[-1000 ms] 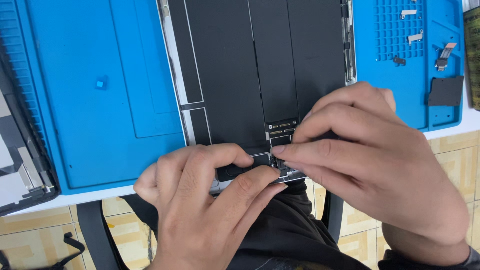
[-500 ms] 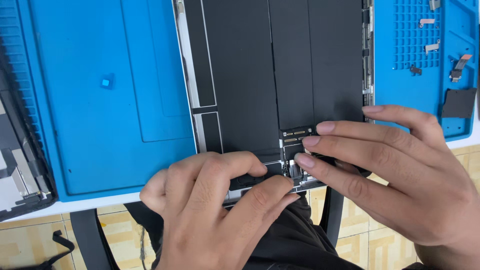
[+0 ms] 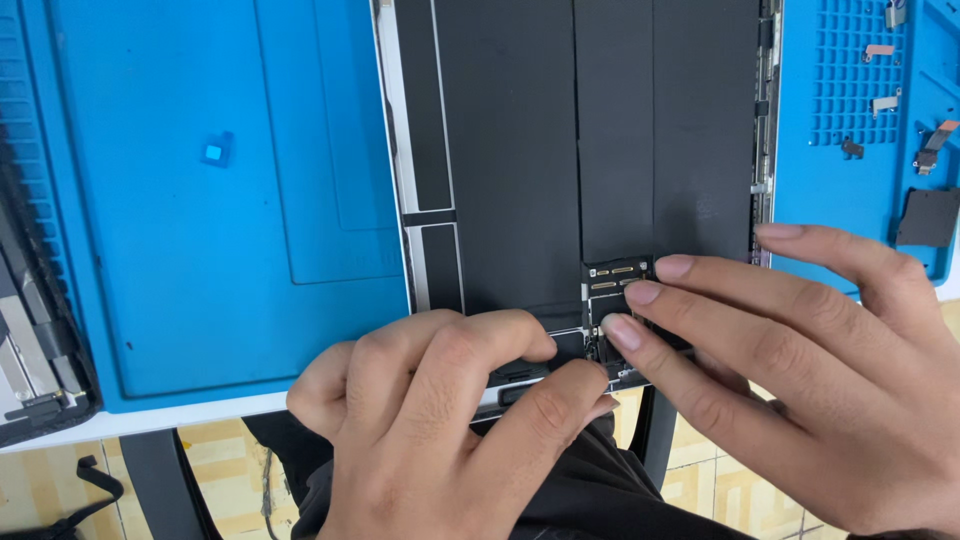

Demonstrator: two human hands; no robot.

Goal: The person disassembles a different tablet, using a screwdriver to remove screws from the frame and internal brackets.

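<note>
Hands point(image 3: 640, 400) lower on tablet point(image 3: 580, 150) than before

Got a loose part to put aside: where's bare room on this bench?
The blue mat left of the opened tablet is bare but for a small blue square. Crowded: near edge under left hand and right hand, and the parts grid.

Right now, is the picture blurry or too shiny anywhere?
Head view: even, bright light, no strong glare; the left hand and right hand look sharp, throwing only soft shadows on the opened black flat tablet; the blue rubber work mat looks matte and clear.
</note>
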